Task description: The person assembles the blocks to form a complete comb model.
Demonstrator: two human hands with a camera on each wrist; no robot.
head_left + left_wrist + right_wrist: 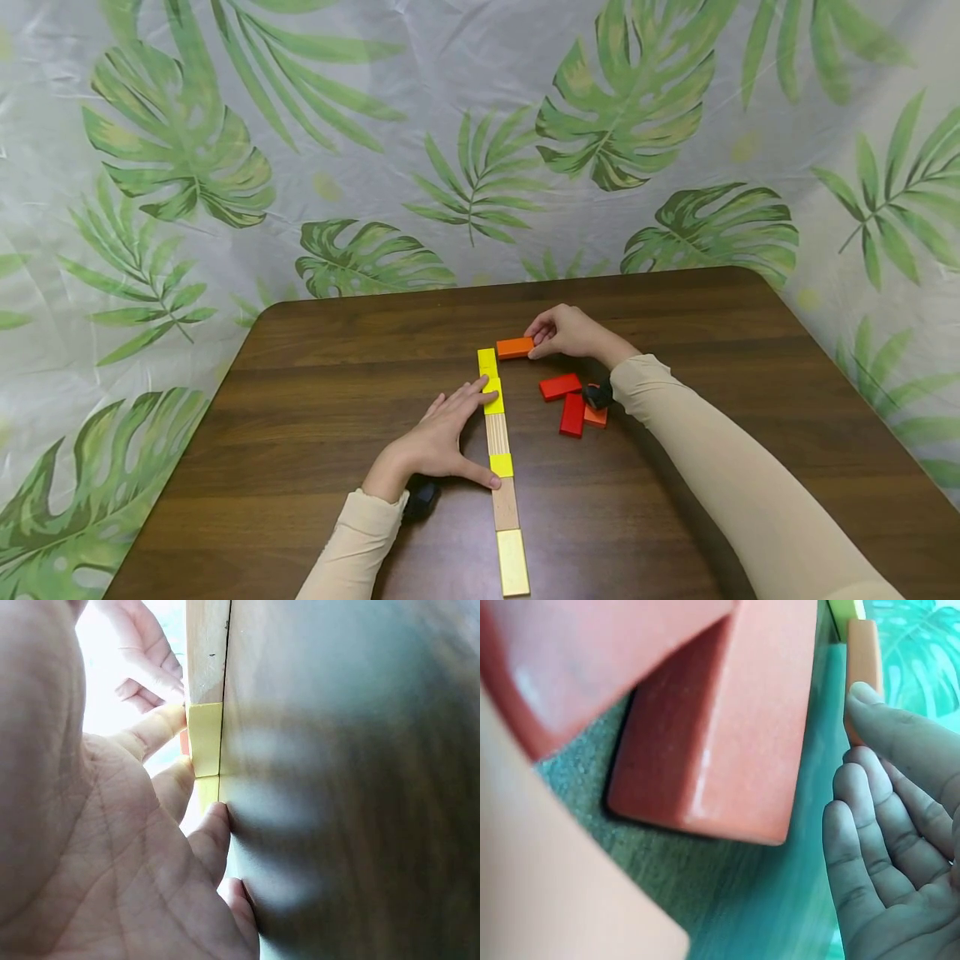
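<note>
A straight row of flat blocks runs away from the near side of the table: a pale yellow block [513, 562], a plain wooden one [506, 505], a small yellow one [501, 465], a striped wooden one [498, 434] and two yellow ones at the far end [487, 362]. Spread along the row's left side, the left hand [442, 437] rests its thumb and fingertips on the blocks. An orange block [514, 348] lies crosswise just right of the far end, its right end pinched by the right hand [573, 333]. The right wrist view shows that pinch on the orange block [864, 660].
Under and beside the right wrist lie two red blocks [560, 386] and another orange block [596, 417], close together. The dark wooden table [300, 400] ends at a leaf-patterned cloth [465, 167] behind it.
</note>
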